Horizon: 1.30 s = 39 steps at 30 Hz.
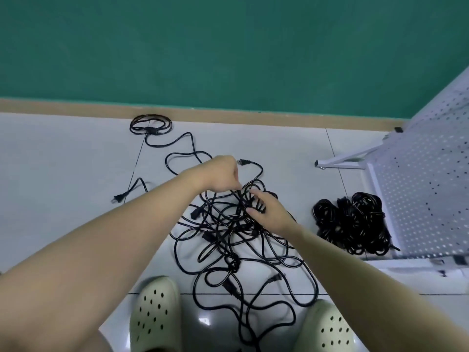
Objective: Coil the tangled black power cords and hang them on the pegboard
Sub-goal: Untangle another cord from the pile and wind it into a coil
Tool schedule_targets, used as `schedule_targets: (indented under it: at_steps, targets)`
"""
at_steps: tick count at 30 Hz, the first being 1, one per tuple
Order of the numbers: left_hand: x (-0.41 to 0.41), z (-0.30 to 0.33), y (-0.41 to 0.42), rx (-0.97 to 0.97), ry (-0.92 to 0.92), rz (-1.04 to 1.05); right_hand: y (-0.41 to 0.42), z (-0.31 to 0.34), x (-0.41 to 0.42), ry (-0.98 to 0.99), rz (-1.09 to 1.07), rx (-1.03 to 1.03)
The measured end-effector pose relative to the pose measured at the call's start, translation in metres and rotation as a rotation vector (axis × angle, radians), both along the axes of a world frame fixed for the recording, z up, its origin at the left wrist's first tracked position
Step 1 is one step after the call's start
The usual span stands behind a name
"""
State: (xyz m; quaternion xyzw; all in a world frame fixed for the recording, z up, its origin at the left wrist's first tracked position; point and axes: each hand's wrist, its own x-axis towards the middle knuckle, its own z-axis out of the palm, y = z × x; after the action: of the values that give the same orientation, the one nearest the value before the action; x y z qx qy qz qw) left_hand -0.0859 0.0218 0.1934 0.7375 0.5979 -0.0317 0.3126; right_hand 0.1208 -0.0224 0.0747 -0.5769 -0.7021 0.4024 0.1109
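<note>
The tangled black power cords (236, 240) lie in a loose heap on the pale tiled floor (63, 153), between the person's clogs (154, 316) and the green wall (228, 47). A cord like this looks limp, light and slightly springy, so it will likely snag on its neighbours when pulled; a plug end (241, 162), such as the one at the far edge of the heap, seems the best place to take hold and feed free. The left hand (223, 176) reaches over the heap's far side, fingers curled down and pinching a strand lifted just off the pile. The right hand (269, 212) rests on the heap's top, fingers fairly straight and spread, pressing the cords. Right of the heap sit bundled cords (352, 222), just beside the white pegboard (418, 186). A half-coiled cord (151, 124) lies beyond the heap by the skirting.
</note>
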Motion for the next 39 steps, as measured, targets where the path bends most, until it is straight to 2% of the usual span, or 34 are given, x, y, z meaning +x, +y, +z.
schedule_targets:
  at_steps: [2,6,9,11,15,18,22,25,27,29,31,33,36,39]
  targets:
    - [0.000,0.039,0.004,0.075,-0.032,0.004,0.009,0.029,-0.014,0.076,0.105,-0.023]
    - [-0.004,0.136,-0.004,0.269,-0.190,0.048,0.023,0.093,-0.037,0.177,0.146,0.002]
    - [-0.009,0.204,-0.015,0.372,-0.470,0.160,0.028,0.150,-0.050,0.297,0.139,0.009]
    - [-0.009,0.237,-0.023,0.367,-0.683,0.199,0.024,0.185,-0.061,0.415,0.097,0.035]
    - [-0.003,0.278,-0.042,0.392,-0.955,0.216,0.007,0.248,-0.084,0.520,0.110,0.075]
    - [-0.008,0.295,-0.053,0.435,-1.074,0.238,-0.012,0.285,-0.082,0.669,0.156,-0.095]
    - [-0.019,0.295,-0.059,0.471,-1.199,0.278,-0.030,0.320,-0.061,0.646,0.101,-0.104]
    - [-0.026,0.278,-0.064,0.487,-1.192,0.364,-0.027,0.346,-0.055,0.770,-0.007,-0.039]
    - [-0.030,0.253,-0.072,0.370,-1.168,0.390,-0.025,0.365,-0.055,0.865,-0.044,0.001]
    - [-0.026,0.229,-0.081,0.173,-1.065,0.288,-0.021,0.382,-0.055,0.940,-0.048,0.039]
    - [-0.007,0.213,-0.087,0.060,-0.880,0.115,-0.018,0.398,-0.053,0.980,-0.056,0.099]
    - [0.017,0.207,-0.089,0.045,-0.792,0.045,-0.013,0.407,-0.052,1.030,-0.095,0.162]
    - [0.043,0.197,-0.089,0.038,-0.889,0.153,-0.003,0.402,-0.056,1.033,-0.190,0.219]
    - [0.046,0.198,-0.081,0.081,-0.862,0.230,0.010,0.386,-0.050,0.934,-0.200,0.240]
